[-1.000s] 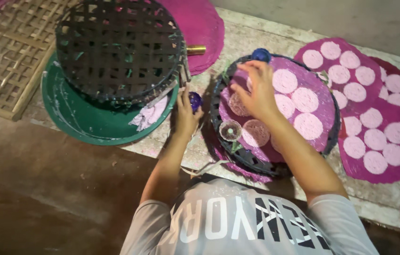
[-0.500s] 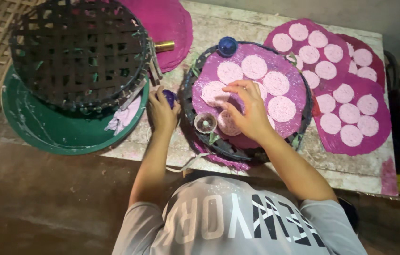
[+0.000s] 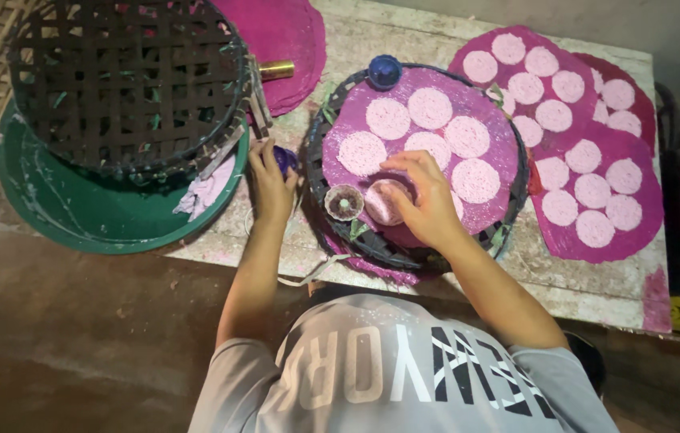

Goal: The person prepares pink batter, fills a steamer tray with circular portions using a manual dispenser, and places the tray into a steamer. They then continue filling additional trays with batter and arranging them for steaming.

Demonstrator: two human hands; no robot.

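- A pale pink disc (image 3: pixel 384 200) is gripped by the bent fingers of the right hand (image 3: pixel 424 200) at the near edge of a purple sheet (image 3: pixel 428 160), which is spread over a dark woven tray (image 3: pixel 516 172).
- Beyond the right hand's fingertips, six more pale discs are seen cut into the same sheet; the one nearest is a disc (image 3: pixel 361 152) just to the hand's left.
- A small round cutter (image 3: pixel 345 202) is found just beside the right hand, on the tray's near rim, between the two hands.
- The left hand (image 3: pixel 272 184) is closed around a small purple object (image 3: pixel 285 159) at the tray's left edge; what the object is cannot be told.
- Left of that hand, a dark lattice basket (image 3: pixel 127 80) is seen standing in a green basin (image 3: pixel 115 216), with a pale cloth (image 3: pixel 210 188) hanging out.
- Well to the right of the right hand, finished sheets (image 3: pixel 580 136) dotted with pale discs are laid on the stone slab (image 3: pixel 596 281).
- A blue knob (image 3: pixel 384 70) is seen at the tray's far rim.
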